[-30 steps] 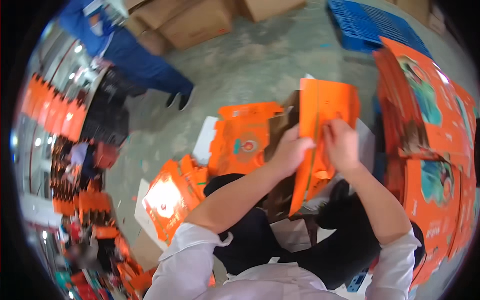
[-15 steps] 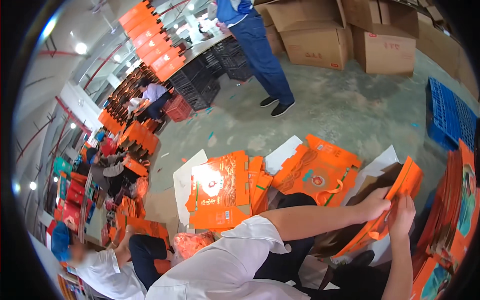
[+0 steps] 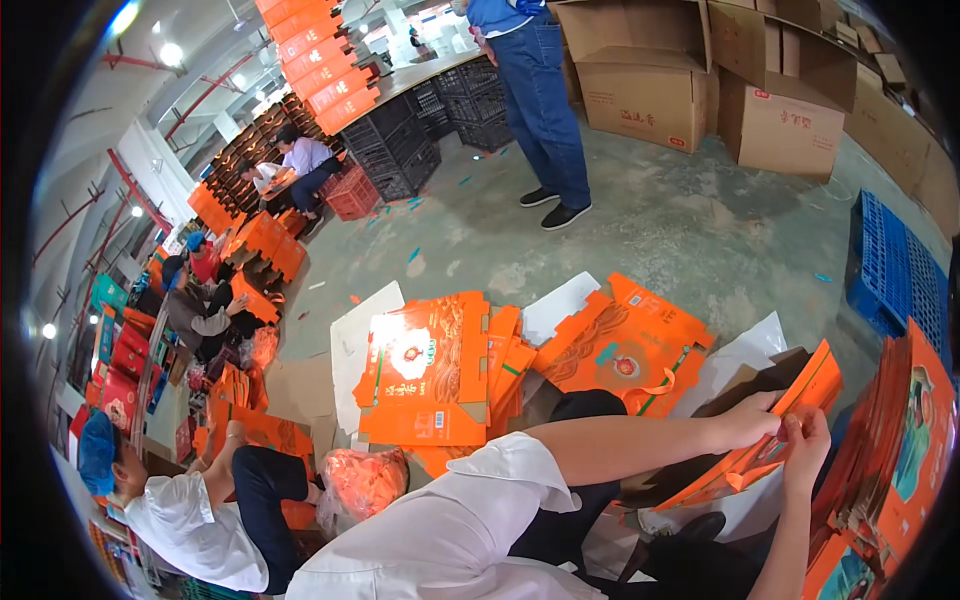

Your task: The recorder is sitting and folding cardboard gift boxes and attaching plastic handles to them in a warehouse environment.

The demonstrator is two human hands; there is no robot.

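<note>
The scene is bright and evenly lit, with round ceiling lamps (image 3: 172, 52) far up and left of the hands making small white flares, and a strong glare patch on the flat orange carton (image 3: 425, 370) to the left of the grip. Shadows on the concrete floor (image 3: 690, 225) beyond the hands are soft and weak. The fisheye lens bends straight lines strongly toward the rim, a black ring closes the frame, and the stack of orange sheets (image 3: 900, 440) just right of the hands looks stretched and a little blurred.
</note>
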